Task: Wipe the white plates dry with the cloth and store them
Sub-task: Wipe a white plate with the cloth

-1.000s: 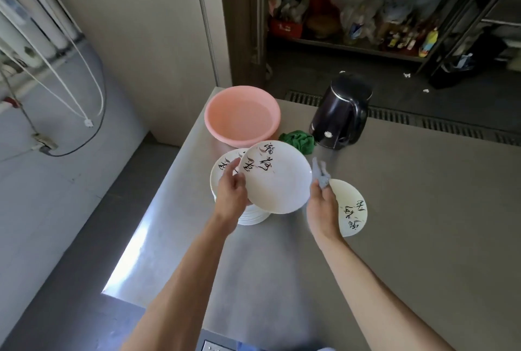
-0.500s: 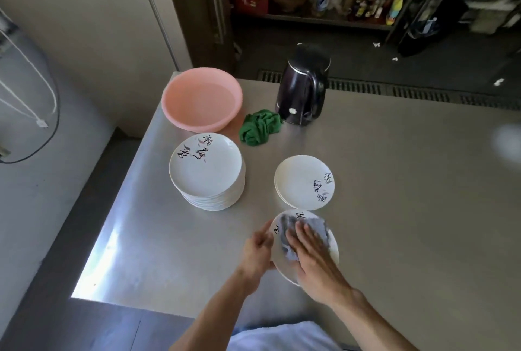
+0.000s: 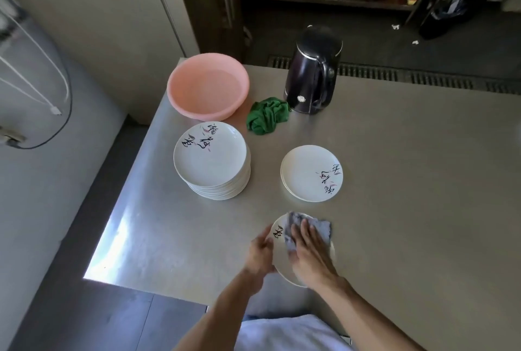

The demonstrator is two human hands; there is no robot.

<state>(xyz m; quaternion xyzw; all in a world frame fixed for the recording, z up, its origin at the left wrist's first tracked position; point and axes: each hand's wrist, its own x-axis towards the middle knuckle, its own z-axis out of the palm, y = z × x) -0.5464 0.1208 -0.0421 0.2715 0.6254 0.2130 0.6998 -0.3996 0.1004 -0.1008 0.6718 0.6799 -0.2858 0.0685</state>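
Now that the plate (image 3: 279,254) is off the tall stack (image 3: 210,156) at 10 o'clock, it is down at 6. The left hand (image 3: 260,252) pinches its rim. The right hand (image 3: 308,254), fingers flat, presses the cloth (image 3: 322,230) on it, so wiping has probably begun. Count: one tall stack, one short stack (image 3: 307,171) at 1, one cloth.

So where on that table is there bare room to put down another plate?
The widest bare stretch is the right side of the table, beyond the kettle and the short stack. A smaller patch lies nearer than the tall stack, left of the left hand. Crowded: the far left corner, with basin, green rag, kettle and tall stack close together.
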